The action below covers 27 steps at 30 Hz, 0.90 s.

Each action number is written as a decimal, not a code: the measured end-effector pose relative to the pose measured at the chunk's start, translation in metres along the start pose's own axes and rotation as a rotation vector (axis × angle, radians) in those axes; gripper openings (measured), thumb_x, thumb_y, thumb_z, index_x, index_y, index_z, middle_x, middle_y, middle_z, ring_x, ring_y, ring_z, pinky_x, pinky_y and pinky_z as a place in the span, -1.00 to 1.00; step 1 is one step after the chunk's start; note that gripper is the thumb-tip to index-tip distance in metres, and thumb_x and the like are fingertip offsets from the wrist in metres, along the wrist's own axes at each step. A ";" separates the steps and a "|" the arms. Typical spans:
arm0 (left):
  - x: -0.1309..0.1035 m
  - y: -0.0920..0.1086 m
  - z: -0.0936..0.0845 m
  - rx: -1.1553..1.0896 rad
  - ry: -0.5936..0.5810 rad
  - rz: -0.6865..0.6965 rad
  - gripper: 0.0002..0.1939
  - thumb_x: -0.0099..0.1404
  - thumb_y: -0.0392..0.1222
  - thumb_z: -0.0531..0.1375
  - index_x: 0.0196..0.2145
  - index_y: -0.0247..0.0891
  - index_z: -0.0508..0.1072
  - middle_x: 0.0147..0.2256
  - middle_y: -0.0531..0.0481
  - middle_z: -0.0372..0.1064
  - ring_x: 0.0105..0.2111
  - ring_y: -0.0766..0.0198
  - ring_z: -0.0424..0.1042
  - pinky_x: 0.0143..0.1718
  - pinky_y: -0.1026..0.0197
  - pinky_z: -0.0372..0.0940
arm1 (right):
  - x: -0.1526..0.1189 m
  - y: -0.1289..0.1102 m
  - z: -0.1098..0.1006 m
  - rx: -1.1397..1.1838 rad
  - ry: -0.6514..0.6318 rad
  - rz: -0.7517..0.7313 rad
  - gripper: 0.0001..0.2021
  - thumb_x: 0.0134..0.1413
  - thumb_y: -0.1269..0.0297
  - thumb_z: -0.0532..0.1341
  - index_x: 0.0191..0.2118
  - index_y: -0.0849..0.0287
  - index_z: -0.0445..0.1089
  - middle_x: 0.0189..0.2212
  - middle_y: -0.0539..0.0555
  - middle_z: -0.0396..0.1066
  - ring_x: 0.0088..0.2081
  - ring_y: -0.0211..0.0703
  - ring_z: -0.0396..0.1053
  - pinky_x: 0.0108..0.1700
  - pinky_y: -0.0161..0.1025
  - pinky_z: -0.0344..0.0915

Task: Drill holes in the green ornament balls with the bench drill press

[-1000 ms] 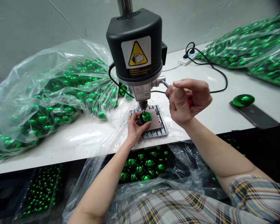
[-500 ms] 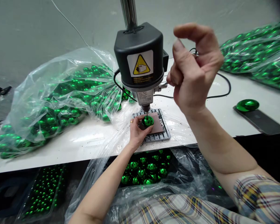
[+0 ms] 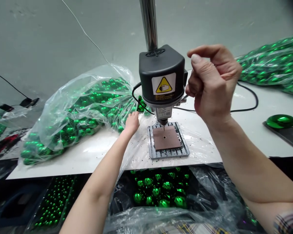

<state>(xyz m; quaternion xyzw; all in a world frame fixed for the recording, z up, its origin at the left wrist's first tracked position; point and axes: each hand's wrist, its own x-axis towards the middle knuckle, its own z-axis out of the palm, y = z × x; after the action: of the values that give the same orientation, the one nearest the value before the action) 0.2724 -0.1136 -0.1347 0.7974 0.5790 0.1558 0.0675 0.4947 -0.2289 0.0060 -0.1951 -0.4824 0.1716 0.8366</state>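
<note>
A black drill press (image 3: 162, 76) with a yellow warning label stands over a ridged metal base (image 3: 151, 149). On that base lies a brown square pad (image 3: 169, 143) with a small hole, the drill bit above it. My left hand (image 3: 132, 122) is at the mouth of a clear bag of shiny green balls (image 3: 97, 100); its fingertips are partly hidden, and what they hold cannot be told. My right hand (image 3: 213, 81) is raised at the right side of the drill head, fingers curled, thumb and index finger near each other, by a lever hidden behind the hand.
Another bag of green balls (image 3: 273, 63) lies at the back right. A green disc-like piece (image 3: 280, 121) rests on a dark phone (image 3: 289, 136). Below the table edge are more green balls (image 3: 156, 191) in plastic and a bin of small ones (image 3: 55, 201). A black cable loops behind.
My left hand has left the pad and moved up and left to the bag; the green ball under the bit is gone from the pad. My right hand stays near the lever.
</note>
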 end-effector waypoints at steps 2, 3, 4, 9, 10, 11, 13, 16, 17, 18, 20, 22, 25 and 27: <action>0.015 -0.010 0.003 0.051 -0.023 -0.019 -0.67 0.22 -0.56 0.06 -0.14 -0.33 0.47 0.04 -0.42 0.40 0.15 -0.22 0.31 0.14 -0.26 0.21 | 0.000 0.001 -0.002 -0.027 -0.015 -0.007 -0.82 0.02 0.09 0.46 -0.35 0.04 0.55 -0.67 -0.12 0.18 -0.75 -0.39 -0.08 -0.79 -0.23 -0.15; 0.019 -0.014 0.004 0.072 -0.032 -0.025 -0.70 0.21 -0.55 0.08 -0.17 -0.34 0.47 0.05 -0.45 0.37 0.17 -0.26 0.28 0.14 -0.30 0.19 | 0.000 0.002 -0.003 -0.055 -0.026 -0.016 -0.82 0.06 0.07 0.44 -0.33 0.03 0.54 -0.67 -0.12 0.16 -0.74 -0.38 -0.08 -0.78 -0.23 -0.13; 0.021 -0.017 0.005 0.091 -0.042 -0.028 -0.72 0.20 -0.54 0.10 -0.18 -0.35 0.46 0.06 -0.46 0.35 0.19 -0.29 0.26 0.15 -0.31 0.19 | 0.000 0.003 -0.005 -0.090 -0.040 -0.025 -0.82 0.10 0.05 0.41 -0.32 0.01 0.53 -0.68 -0.12 0.14 -0.74 -0.38 -0.08 -0.77 -0.23 -0.12; 0.022 -0.028 0.005 0.130 -0.097 0.012 -0.70 0.12 -0.51 0.18 -0.16 -0.37 0.43 0.09 -0.49 0.29 0.16 -0.27 0.30 0.13 -0.20 0.26 | 0.001 0.010 -0.010 -0.161 -0.070 -0.045 -0.79 0.16 -0.02 0.36 -0.29 -0.02 0.49 -0.68 -0.13 0.07 -0.73 -0.34 -0.08 -0.73 -0.22 -0.10; 0.021 -0.030 0.003 0.129 -0.105 0.030 -0.67 0.10 -0.50 0.20 -0.14 -0.37 0.43 0.09 -0.46 0.31 0.14 -0.24 0.32 0.13 -0.16 0.27 | 0.001 0.010 -0.010 -0.164 -0.067 -0.043 -0.79 0.16 -0.03 0.35 -0.28 -0.02 0.48 -0.68 -0.13 0.07 -0.73 -0.34 -0.08 -0.73 -0.22 -0.09; 0.018 -0.033 0.001 0.131 -0.115 0.051 -0.63 0.08 -0.49 0.23 -0.11 -0.35 0.43 0.08 -0.42 0.33 0.12 -0.20 0.34 0.13 -0.13 0.28 | 0.001 0.009 -0.010 -0.170 -0.066 -0.040 -0.79 0.17 -0.03 0.35 -0.28 -0.03 0.48 -0.68 -0.14 0.06 -0.72 -0.34 -0.09 -0.73 -0.22 -0.08; 0.011 -0.038 -0.005 0.086 -0.088 0.101 -0.56 0.10 -0.44 0.26 -0.03 -0.32 0.41 0.07 -0.34 0.36 0.09 -0.12 0.38 0.13 -0.07 0.30 | 0.001 0.007 -0.008 -0.181 -0.068 -0.030 -0.78 0.18 -0.04 0.33 -0.28 -0.03 0.48 -0.69 -0.14 0.05 -0.72 -0.34 -0.08 -0.72 -0.24 -0.07; -0.010 -0.041 -0.013 -0.179 0.137 0.162 -0.51 0.20 -0.29 0.28 0.09 -0.22 0.36 0.07 -0.21 0.41 0.04 0.01 0.44 0.13 -0.01 0.32 | -0.001 0.002 -0.005 -0.121 -0.050 -0.027 -0.81 0.15 0.01 0.37 -0.32 -0.01 0.51 -0.69 -0.14 0.08 -0.72 -0.37 -0.08 -0.75 -0.27 -0.10; -0.018 -0.039 -0.015 -0.307 0.240 0.163 -0.51 0.22 -0.23 0.29 0.11 -0.19 0.35 0.07 -0.17 0.42 0.01 0.06 0.46 0.13 0.01 0.33 | -0.001 0.001 -0.003 -0.087 -0.041 -0.030 -0.81 0.13 0.04 0.39 -0.33 0.01 0.52 -0.69 -0.14 0.09 -0.72 -0.38 -0.08 -0.76 -0.28 -0.11; -0.028 -0.036 -0.016 -0.440 0.333 0.147 -0.50 0.21 -0.18 0.30 0.11 -0.16 0.35 0.06 -0.14 0.42 -0.01 0.10 0.47 0.11 0.02 0.34 | -0.001 0.001 -0.002 -0.056 -0.032 -0.035 -0.82 0.11 0.06 0.41 -0.34 0.02 0.54 -0.69 -0.14 0.09 -0.72 -0.39 -0.09 -0.77 -0.28 -0.12; -0.048 -0.025 -0.017 -0.711 0.433 0.078 -0.44 0.17 -0.08 0.35 0.10 -0.13 0.34 0.05 -0.11 0.42 -0.06 0.15 0.49 0.06 0.06 0.39 | -0.001 0.001 -0.001 -0.019 -0.021 -0.042 -0.82 0.08 0.08 0.43 -0.35 0.05 0.55 -0.70 -0.15 0.07 -0.73 -0.40 -0.11 -0.78 -0.29 -0.15; -0.066 -0.008 -0.018 -1.022 0.383 -0.027 -0.41 0.14 -0.02 0.38 0.09 -0.12 0.33 0.02 -0.13 0.43 -0.09 0.15 0.52 -0.03 0.06 0.45 | -0.001 0.002 0.000 -0.017 -0.014 -0.048 -0.81 0.06 0.07 0.44 -0.35 0.06 0.55 -0.71 -0.16 0.05 -0.73 -0.40 -0.12 -0.78 -0.29 -0.18; -0.089 0.016 -0.016 -1.474 0.097 -0.227 -0.51 0.19 0.01 0.35 0.03 -0.13 0.35 -0.02 -0.18 0.47 -0.09 0.08 0.55 -0.07 -0.03 0.50 | 0.000 0.005 -0.002 -0.039 -0.002 -0.052 -0.75 0.05 0.00 0.44 -0.34 0.05 0.54 -0.72 -0.16 0.04 -0.74 -0.39 -0.13 -0.78 -0.27 -0.20; -0.098 0.027 -0.014 -1.687 -0.070 -0.348 -0.60 0.24 0.00 0.32 -0.04 -0.19 0.39 -0.02 -0.22 0.48 -0.02 0.02 0.54 0.03 -0.08 0.49 | 0.001 0.006 -0.004 -0.078 -0.010 -0.038 -0.73 0.06 -0.05 0.42 -0.34 0.03 0.52 -0.71 -0.15 0.08 -0.73 -0.39 -0.11 -0.78 -0.28 -0.15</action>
<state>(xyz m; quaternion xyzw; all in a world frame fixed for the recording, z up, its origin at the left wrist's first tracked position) 0.2642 -0.2155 -0.1301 0.3852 0.3812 0.4966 0.6780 0.4977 -0.2240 0.0017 -0.2175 -0.4963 0.1380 0.8291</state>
